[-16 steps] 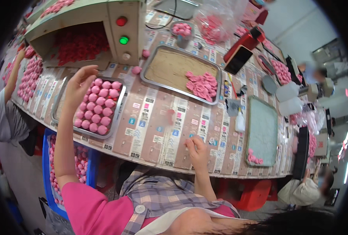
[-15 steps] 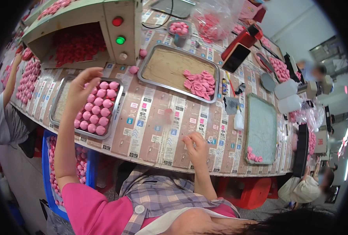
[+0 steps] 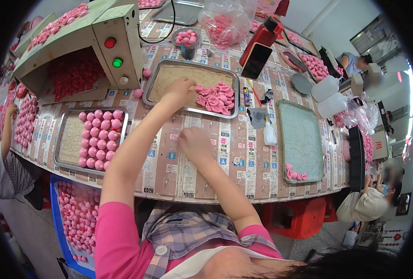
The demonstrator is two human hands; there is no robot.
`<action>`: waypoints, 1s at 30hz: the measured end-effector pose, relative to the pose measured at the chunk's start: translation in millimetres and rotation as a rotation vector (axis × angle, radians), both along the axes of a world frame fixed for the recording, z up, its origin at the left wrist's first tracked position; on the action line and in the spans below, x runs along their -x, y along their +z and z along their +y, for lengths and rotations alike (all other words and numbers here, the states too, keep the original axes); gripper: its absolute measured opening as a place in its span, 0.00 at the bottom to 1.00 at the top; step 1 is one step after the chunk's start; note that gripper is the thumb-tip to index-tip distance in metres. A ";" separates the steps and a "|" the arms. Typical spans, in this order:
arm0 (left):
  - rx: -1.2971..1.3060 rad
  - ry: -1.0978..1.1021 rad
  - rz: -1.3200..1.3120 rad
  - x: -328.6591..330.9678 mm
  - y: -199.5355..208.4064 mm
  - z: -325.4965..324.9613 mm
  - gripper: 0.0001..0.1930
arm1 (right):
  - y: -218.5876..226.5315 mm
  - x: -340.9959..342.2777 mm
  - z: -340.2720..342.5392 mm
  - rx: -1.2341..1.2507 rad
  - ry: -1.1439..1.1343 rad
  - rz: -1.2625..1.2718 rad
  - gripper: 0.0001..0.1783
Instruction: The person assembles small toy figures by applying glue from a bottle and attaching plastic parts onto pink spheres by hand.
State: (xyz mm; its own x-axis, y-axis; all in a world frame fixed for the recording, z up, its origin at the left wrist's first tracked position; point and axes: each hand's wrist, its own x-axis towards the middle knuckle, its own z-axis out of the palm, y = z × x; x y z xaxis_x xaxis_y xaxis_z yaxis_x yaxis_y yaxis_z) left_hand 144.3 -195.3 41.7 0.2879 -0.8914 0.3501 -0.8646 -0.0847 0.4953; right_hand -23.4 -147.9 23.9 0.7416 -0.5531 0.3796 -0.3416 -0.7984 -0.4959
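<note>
My left hand (image 3: pixel 178 91) reaches over the middle metal tray (image 3: pixel 153 98), its bent fingers beside a pile of wavy pink petal-like pieces (image 3: pixel 218 98). Its fingertips are too blurred to show whether they grip a piece. Closer to me, my right hand (image 3: pixel 195 143) hovers above the table with its fingers curled in. Anything between those fingers is hidden by blur. To the left, a second metal tray (image 3: pixel 58 160) holds rows of round pink balls (image 3: pixel 99 135) on its right part.
A machine (image 3: pixel 123 46) with red and green buttons stands at the back left. A blue crate (image 3: pixel 56 204) of pink balls sits below the table. At right are a pale green tray (image 3: pixel 304 135), a white bottle (image 3: pixel 269 134) and a phone (image 3: pixel 256 60). Other people work at both sides.
My left hand has moved right, from above the tray of balls to the middle tray with the pink pieces. My right hand has moved left and farther from me.
</note>
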 end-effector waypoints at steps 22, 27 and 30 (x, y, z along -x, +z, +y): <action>0.073 -0.243 1.546 128.3 -1.6 161.4 0.09 | 21.7 69.1 34.2 -1.021 -0.039 -0.614 0.07; 0.074 -0.101 1.713 137.9 -0.2 177.1 0.15 | 16.5 82.2 56.3 -0.684 -0.097 -0.515 0.07; 0.066 -0.073 1.742 135.1 -1.1 181.7 0.14 | 27.1 82.3 64.1 -0.420 -0.062 -0.454 0.08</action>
State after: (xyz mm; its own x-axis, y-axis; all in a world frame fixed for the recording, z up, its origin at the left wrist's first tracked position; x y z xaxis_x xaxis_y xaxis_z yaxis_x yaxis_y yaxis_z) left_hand 9.1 -13.6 40.6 0.2989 -0.9166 -0.2656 0.6363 -0.0160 0.7713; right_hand -105.8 -83.9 51.0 0.5186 -0.7609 0.3898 -0.0625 -0.4885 -0.8703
